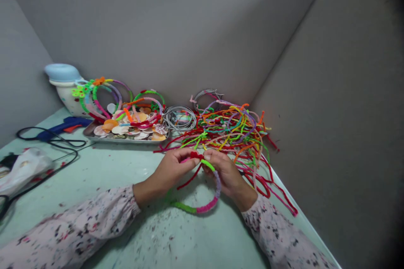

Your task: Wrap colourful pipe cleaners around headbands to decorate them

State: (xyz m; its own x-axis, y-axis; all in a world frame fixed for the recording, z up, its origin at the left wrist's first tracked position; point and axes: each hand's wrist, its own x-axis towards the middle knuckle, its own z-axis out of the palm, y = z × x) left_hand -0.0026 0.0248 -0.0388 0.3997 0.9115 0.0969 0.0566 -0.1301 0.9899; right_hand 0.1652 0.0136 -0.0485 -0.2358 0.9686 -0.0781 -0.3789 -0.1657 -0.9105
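Both hands meet at the top of a pipe cleaner ring [206,207] wound in green, pink and purple sections. My left hand [177,166] is closed, pinching the ring near a red pipe cleaner [195,155] that is bunched at the join. A loose red tail hangs down inside the ring. My right hand [224,172] is closed on the ring's green part, its fingertips right beside the red bunch. Part of the ring's left side is hidden behind my left hand and wrist.
Behind the hands lies a tangled heap of pipe cleaners [233,128]. A metal tray [126,140] holds shells and finished rings. Coiled wire [179,118], a lidded white jar [67,92], a blue glue gun [61,128] with a black cord and a plastic bag [27,168] are further left.
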